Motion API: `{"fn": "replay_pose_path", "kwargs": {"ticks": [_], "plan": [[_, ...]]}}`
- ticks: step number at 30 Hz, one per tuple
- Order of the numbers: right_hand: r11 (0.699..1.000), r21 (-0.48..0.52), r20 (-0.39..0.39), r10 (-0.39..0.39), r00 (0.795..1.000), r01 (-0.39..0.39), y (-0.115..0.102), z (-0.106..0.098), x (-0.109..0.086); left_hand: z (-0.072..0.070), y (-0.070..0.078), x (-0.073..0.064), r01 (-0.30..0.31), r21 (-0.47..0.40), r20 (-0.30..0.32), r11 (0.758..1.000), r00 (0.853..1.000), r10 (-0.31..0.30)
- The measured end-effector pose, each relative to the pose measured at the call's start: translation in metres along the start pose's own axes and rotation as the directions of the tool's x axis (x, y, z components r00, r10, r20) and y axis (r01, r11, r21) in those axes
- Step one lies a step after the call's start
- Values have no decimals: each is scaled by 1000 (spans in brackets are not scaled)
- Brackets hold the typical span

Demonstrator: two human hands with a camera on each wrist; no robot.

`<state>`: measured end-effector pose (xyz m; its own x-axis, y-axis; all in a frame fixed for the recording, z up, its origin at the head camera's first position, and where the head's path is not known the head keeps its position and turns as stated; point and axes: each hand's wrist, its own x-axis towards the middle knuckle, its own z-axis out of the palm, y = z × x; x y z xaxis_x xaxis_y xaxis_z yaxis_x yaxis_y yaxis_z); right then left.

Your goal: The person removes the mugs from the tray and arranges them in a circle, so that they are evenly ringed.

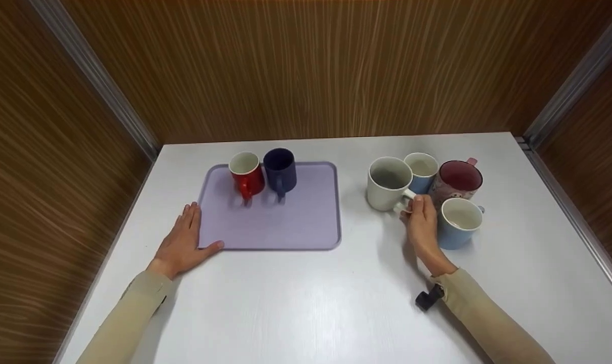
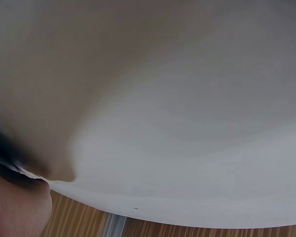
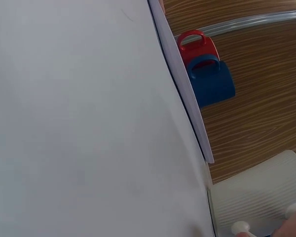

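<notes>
By its handle, my right hand [image 1: 423, 227] grips a white ribbed mug [image 1: 384, 194], which stands upright to the right of the tray. The same white mug [image 3: 256, 192] shows at the lower right of the right wrist view. My left hand [image 1: 182, 245] lies with straight fingers at the near left corner of a lilac tray [image 1: 306, 222], its thumb over the front rim. On the tray's back half, a red mug [image 1: 251, 184] and a dark blue mug [image 1: 284, 174] stand side by side, handles toward me.
Behind the white mug is a light blue mug [image 1: 421, 184], with a pink patterned mug [image 1: 442, 191] to its right. Another light blue mug [image 1: 452, 235] stands just right of my right hand. Wood-grain panels [image 1: 306, 71] wall the white table [image 1: 295, 303] at the back and sides.
</notes>
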<state>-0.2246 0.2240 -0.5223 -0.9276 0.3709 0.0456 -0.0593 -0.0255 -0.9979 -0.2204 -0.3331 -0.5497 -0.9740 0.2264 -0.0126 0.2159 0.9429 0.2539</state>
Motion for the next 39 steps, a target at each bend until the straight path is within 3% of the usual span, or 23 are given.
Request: {"fn": "replay_pose_path", "kwargs": {"ticks": [9, 13, 16, 20, 26, 35, 39], "plan": [[1000, -20, 8, -1, 1000, 1, 1, -2, -3, 0, -1, -2, 3, -5, 7, 1000, 1000, -3], [989, -137, -1, -53, 999, 52, 1, -3, -4, 0, -2, -2, -1, -9, 3, 1000, 1000, 1], [964, -241, 1, -120, 993, 116, 0, -4, -5, 0, -3, -1, 3, -7, 4, 1000, 1000, -3], [926, -300, 34, -228, 973, 227, -1, -4, -4, 0, -2, -2, 2, -11, 1, 1000, 1000, -2], [867, -314, 63, -386, 920, 386, -7, -2, -3, 0, 0, -1, -4, -1, -3, 1000, 1000, 4], [803, -331, 103, -491, 865, 495, -28, 3, -2, -1, -1, 1, -11, 6, -12, 1000, 1000, 11], [811, -319, 136, -473, 871, 490, -37, 7, -2, 0, 0, -2, -11, -5, -11, 1000, 1000, 11]]}}
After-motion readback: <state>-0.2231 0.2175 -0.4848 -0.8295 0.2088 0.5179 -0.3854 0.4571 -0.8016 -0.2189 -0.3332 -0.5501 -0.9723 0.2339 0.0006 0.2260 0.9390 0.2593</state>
